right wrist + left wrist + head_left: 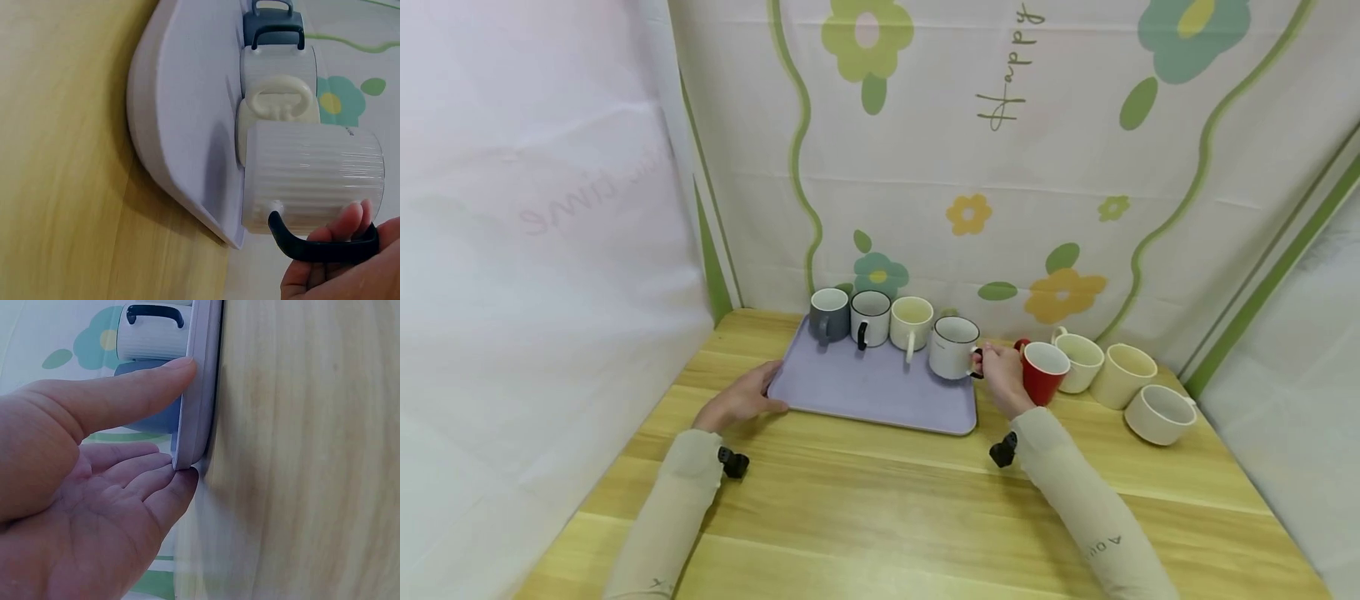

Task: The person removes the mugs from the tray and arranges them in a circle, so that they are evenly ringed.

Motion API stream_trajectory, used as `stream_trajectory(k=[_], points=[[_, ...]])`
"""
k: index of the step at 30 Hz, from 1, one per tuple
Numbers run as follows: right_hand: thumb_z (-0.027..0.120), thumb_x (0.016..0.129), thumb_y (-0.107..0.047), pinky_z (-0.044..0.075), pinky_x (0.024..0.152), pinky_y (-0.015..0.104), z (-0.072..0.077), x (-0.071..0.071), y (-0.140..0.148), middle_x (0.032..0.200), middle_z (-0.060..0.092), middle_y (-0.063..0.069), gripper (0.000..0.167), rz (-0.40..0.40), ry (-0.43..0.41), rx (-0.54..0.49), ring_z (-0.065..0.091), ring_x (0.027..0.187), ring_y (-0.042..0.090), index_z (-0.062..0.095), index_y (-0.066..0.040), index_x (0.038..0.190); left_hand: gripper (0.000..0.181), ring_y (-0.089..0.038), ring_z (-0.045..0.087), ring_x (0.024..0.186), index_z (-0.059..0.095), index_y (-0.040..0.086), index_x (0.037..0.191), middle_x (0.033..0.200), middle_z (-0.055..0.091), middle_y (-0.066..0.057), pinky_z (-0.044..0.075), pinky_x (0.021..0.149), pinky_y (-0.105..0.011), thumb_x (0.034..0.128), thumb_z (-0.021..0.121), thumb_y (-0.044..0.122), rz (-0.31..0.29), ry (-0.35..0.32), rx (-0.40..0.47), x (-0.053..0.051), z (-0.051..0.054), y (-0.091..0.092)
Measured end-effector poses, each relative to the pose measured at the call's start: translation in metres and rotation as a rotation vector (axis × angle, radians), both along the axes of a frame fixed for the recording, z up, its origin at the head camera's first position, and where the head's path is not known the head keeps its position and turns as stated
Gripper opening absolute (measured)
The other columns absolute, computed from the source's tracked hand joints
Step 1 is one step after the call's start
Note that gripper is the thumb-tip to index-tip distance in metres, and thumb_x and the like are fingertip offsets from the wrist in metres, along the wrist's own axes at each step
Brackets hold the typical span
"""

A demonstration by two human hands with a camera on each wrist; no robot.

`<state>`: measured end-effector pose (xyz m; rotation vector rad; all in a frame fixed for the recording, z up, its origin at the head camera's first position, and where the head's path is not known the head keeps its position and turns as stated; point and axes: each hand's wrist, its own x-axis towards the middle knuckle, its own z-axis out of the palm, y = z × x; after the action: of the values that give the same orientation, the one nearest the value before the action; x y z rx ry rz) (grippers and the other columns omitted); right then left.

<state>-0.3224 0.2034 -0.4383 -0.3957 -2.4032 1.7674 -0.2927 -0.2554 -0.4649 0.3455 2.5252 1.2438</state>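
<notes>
My right hand (1002,379) grips the black handle (325,247) of a white ribbed mug (953,348) with a dark rim. This mug is upright at the right end of the lilac tray (865,392); I cannot tell whether its base touches the tray. Along the tray's back edge stand a dark grey mug (829,317), a white mug with a black handle (871,320) and a cream mug (912,325). My left hand (747,396) holds the tray's near left corner, thumb (140,390) against the front rim and fingertips at the left side.
Right of the tray, a red mug (1043,375) stands close to my right hand. Beyond it are a pale cream mug (1078,367), a yellowish cup (1122,379) and a low white cup (1159,417). A printed curtain (925,167) hangs behind the wooden table (865,517).
</notes>
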Motion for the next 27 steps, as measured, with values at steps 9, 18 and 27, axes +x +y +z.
stream_trajectory(k=[9, 18, 27], points=[[0.038, 0.114, -0.016, 0.042, 0.063, 0.016, 0.017, 0.038, 0.024, 0.074, 0.057, -0.005, 0.039, 0.095, 0.05, 0.0, 0.052, 0.068, 0.004, 0.063, 0.012, 0.102, 0.093, -0.048, 0.013, 0.162, 0.012, -0.007, 0.166, 0.175, 0.008, -0.029, 0.02, 0.133, -0.06, 0.0988, 0.073, 0.009, 0.003, -0.005, 0.011, 0.002, 0.001, -0.001], [0.036, 0.116, -0.02, 0.047, 0.074, 0.021, 0.031, 0.086, 0.08, 0.076, 0.056, -0.009, 0.038, 0.238, 0.034, 0.068, 0.053, 0.074, 0.004, 0.063, 0.001, 0.099, 0.093, -0.047, 0.01, 0.163, 0.01, -0.006, 0.167, 0.176, 0.006, -0.028, 0.018, 0.133, -0.06, 0.0997, 0.072, 0.007, 0.007, -0.026, 0.016, 0.001, 0.003, -0.003], [0.036, 0.116, -0.021, 0.041, 0.074, 0.022, 0.024, 0.14, 0.161, 0.074, 0.058, -0.009, 0.046, 0.272, 0.039, 0.216, 0.054, 0.077, 0.005, 0.064, 0.005, 0.09, 0.092, -0.046, 0.01, 0.163, 0.009, -0.004, 0.168, 0.177, 0.005, -0.026, 0.02, 0.133, -0.059, 0.1008, 0.071, 0.008, 0.005, -0.032, 0.019, 0.002, 0.003, -0.001]])
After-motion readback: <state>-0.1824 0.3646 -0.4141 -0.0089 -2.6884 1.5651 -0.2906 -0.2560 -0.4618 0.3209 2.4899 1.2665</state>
